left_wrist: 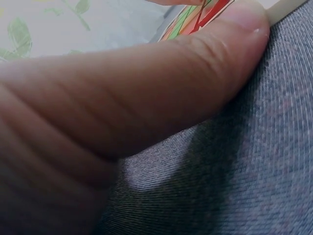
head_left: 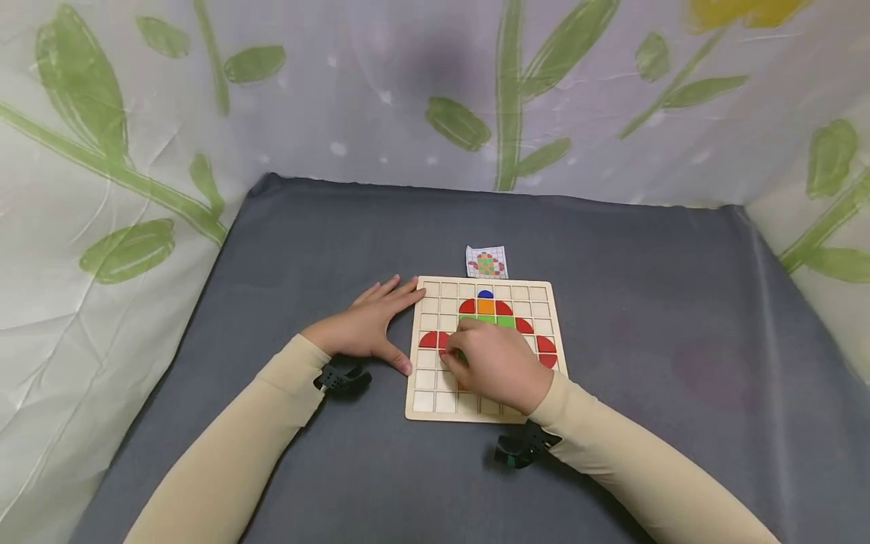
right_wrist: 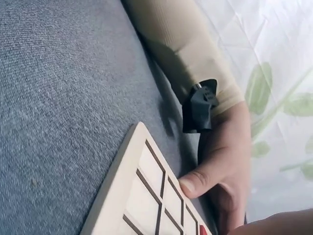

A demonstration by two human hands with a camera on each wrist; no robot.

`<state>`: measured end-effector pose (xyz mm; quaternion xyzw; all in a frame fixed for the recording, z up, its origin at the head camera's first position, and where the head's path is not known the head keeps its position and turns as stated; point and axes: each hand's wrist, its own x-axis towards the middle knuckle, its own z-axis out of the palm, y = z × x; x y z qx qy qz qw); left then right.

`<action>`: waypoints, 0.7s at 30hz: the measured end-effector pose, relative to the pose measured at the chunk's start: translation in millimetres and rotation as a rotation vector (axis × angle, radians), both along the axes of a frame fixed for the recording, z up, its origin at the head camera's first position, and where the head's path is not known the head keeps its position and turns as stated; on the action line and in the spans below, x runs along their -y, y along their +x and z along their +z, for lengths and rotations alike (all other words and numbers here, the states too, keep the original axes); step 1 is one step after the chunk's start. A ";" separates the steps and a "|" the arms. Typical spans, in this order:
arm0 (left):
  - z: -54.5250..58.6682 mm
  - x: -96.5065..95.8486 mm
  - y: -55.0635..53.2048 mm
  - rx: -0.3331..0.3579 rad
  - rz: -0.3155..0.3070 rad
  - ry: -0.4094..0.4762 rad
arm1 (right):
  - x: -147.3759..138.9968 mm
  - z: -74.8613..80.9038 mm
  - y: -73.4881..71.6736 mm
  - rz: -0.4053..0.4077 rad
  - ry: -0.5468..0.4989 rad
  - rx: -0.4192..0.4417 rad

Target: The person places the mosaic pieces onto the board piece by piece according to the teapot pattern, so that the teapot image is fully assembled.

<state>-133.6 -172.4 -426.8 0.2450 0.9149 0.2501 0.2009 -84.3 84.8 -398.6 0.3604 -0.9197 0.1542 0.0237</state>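
A square wooden grid board (head_left: pixel 424 408) lies on the grey cloth, with coloured tiles set in its cells. My left hand (head_left: pixel 363 321) is at the board's left edge, fingers spread and thumb tip at the side. In the left wrist view that thumb (left_wrist: pixel 161 93) fills the middle. My right hand (head_left: pixel 499 363) is over the lower middle of the board, fingers curled down, with thumb and index tips beside a red quarter-circle tile (head_left: pixel 443 340). I cannot tell whether a tile is between them. Green tiles (head_left: pixel 505 321), an orange tile (head_left: pixel 485 306) and a blue half-round tile (head_left: pixel 485 294) show above this hand.
A small printed card (head_left: pixel 486 263) with a coloured grid picture lies just beyond the board's far edge. More red tiles (head_left: pixel 547 352) sit on the board's right side. The grey cloth (head_left: pixel 646 325) surrounds the board, and white sheets (head_left: pixel 381 98) with painted green leaves hang around it.
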 end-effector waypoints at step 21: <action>1.9 12.2 4.1 -0.012 0.013 0.006 | -1.4 -3.8 -11.3 -0.054 -0.019 -0.026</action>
